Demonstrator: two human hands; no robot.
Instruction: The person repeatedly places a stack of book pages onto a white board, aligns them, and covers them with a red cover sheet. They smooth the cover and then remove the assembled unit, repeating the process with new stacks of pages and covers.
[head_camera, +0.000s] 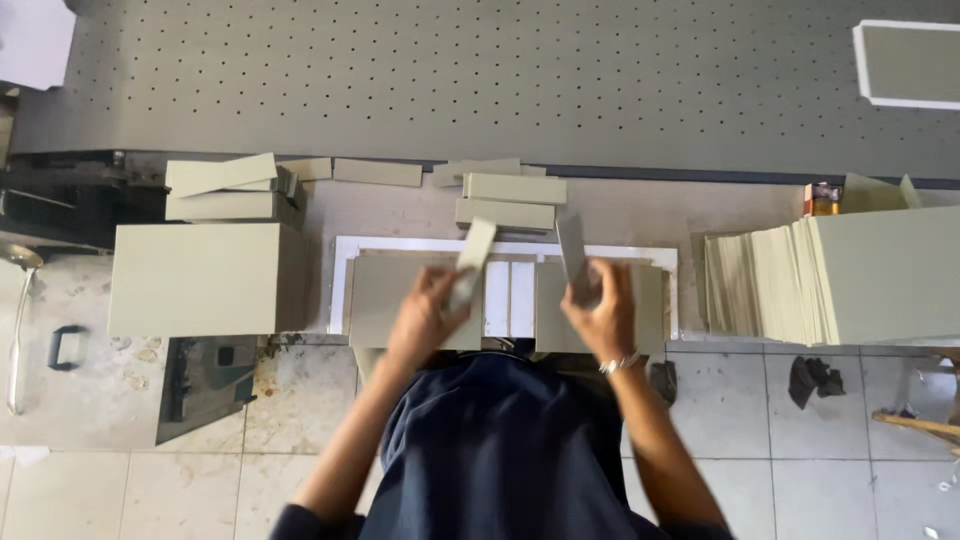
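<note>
Gripping one narrow grey strip (472, 262) in my left hand (425, 318) and a second strip (572, 255) in my right hand (603, 318), I hold both over the white-edged sheet (505, 248). Each strip's long axis runs away from me, the tops leaning right and left. Beyond, two grey boards (510, 200) lie stacked crosswise.

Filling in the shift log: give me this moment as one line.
left hand: holds grey strip | right hand: holds grey strip | below: white sheet
</note>
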